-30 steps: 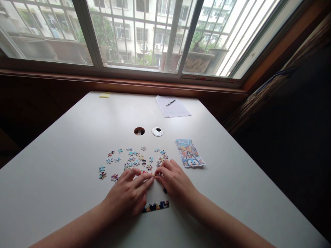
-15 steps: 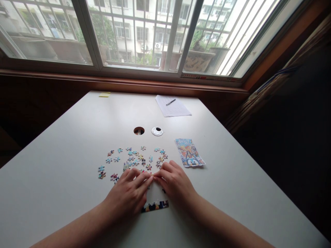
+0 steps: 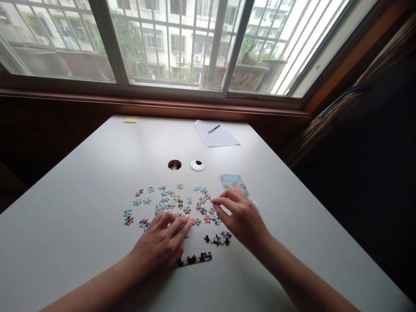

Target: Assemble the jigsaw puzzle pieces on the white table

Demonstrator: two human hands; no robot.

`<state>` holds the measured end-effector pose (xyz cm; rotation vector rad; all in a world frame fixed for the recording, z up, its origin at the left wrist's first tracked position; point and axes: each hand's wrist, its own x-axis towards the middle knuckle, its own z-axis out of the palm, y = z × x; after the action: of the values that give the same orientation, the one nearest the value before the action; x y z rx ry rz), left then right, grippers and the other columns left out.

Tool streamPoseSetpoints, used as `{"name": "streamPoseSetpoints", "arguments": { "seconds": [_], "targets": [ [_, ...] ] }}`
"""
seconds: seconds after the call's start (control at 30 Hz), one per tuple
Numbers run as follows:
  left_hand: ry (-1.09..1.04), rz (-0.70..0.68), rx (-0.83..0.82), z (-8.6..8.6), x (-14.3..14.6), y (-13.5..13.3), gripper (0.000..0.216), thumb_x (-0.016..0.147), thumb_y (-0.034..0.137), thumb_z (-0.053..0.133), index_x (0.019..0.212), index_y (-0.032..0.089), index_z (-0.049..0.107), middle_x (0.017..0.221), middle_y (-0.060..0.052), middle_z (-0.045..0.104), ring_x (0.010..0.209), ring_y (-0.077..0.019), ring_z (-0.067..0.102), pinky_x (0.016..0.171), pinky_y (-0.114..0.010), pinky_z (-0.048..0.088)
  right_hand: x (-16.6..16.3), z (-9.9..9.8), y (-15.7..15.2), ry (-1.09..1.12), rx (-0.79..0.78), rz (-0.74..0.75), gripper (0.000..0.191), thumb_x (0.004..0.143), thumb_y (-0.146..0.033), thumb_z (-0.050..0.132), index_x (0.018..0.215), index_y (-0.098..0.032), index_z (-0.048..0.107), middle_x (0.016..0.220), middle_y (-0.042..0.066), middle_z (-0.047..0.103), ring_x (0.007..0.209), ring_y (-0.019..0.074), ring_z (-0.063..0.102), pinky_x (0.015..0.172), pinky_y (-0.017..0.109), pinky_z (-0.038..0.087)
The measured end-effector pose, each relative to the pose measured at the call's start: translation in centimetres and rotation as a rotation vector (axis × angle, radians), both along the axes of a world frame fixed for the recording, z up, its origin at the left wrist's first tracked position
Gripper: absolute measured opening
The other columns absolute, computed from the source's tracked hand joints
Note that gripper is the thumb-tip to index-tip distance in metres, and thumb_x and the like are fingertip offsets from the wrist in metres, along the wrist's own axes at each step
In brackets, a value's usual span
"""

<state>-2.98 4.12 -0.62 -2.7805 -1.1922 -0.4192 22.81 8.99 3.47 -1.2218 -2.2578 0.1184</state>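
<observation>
Loose jigsaw pieces (image 3: 167, 203) lie scattered over the white table. My left hand (image 3: 164, 240) rests low among them, its thumb and finger closed at the edge of a small orange jigsaw piece (image 3: 192, 221). Part of the pieces under that hand is hidden. My right hand (image 3: 242, 212) hovers to the right of the pieces, thumb and forefinger apart with nothing visible between them. It covers the lower part of the picture card (image 3: 231, 180). Close to me lies a joined strip of dark pieces (image 3: 196, 258), its left end behind my left hand. Several dark pieces (image 3: 217, 239) lie below my right hand.
Farther back, the table (image 3: 97, 173) has a round hole (image 3: 174, 165) beside a silver grommet cover (image 3: 197, 165). Paper sheets (image 3: 221, 138) with a pen (image 3: 214, 128) lie near the far edge, and a yellow slip (image 3: 131, 120) at the far left corner.
My right hand has left the fingertips of my left hand, moved right and opened, now over the picture card. Pieces it hid are visible. My left hand has stayed in place.
</observation>
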Motion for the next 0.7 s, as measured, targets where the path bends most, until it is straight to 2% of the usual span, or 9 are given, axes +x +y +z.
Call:
{"name": "streamPoseSetpoints", "arguments": {
  "seconds": [0.23,0.37,0.47,0.7],
  "targets": [
    [-0.05,-0.002,0.013,-0.2,-0.2,-0.1,0.049,0.091,0.024,0.056,0.14,0.019,0.053,0.135,-0.006,0.058,0.108,-0.0274,0.047,0.097,-0.044,0.038,3.0,3.1,0.6,-0.025,0.06,-0.02,0.017,0.096,-0.022,0.057,0.103,-0.023,0.073,0.094,0.006,0.069,0.089,0.0221,0.062,0.085,0.04,0.052],
    [-0.074,0.008,0.016,-0.3,-0.1,0.0,0.048,0.092,0.024,0.056,0.14,0.02,0.053,0.141,-0.007,0.054,0.112,-0.0279,0.047,0.099,-0.045,0.039,5.2,3.7,0.6,-0.096,0.041,-0.003,0.015,0.095,-0.022,0.06,0.101,-0.024,0.074,0.093,0.006,0.071,0.086,0.0225,0.06,0.08,0.039,0.051],
    [-0.078,0.015,0.037,-0.2,0.1,0.1,0.044,0.095,0.028,0.054,0.138,0.021,0.055,0.141,-0.007,0.054,0.114,-0.0288,0.046,0.098,-0.046,0.039,6.4,3.0,0.5,-0.127,0.041,0.016,0.015,0.096,-0.023,0.06,0.103,-0.023,0.074,0.092,0.006,0.071,0.084,0.0218,0.059,0.079,0.039,0.049],
    [-0.052,0.019,0.051,0.1,0.3,0.0,0.043,0.096,0.034,0.053,0.139,0.024,0.054,0.14,-0.007,0.054,0.118,-0.029,0.046,0.1,-0.046,0.038,7.6,-0.4,0.3,-0.108,0.029,0.146,0.018,0.098,-0.021,0.056,0.105,-0.023,0.073,0.089,0.007,0.07,0.082,0.0194,0.061,0.078,0.037,0.05]
  ]
}}
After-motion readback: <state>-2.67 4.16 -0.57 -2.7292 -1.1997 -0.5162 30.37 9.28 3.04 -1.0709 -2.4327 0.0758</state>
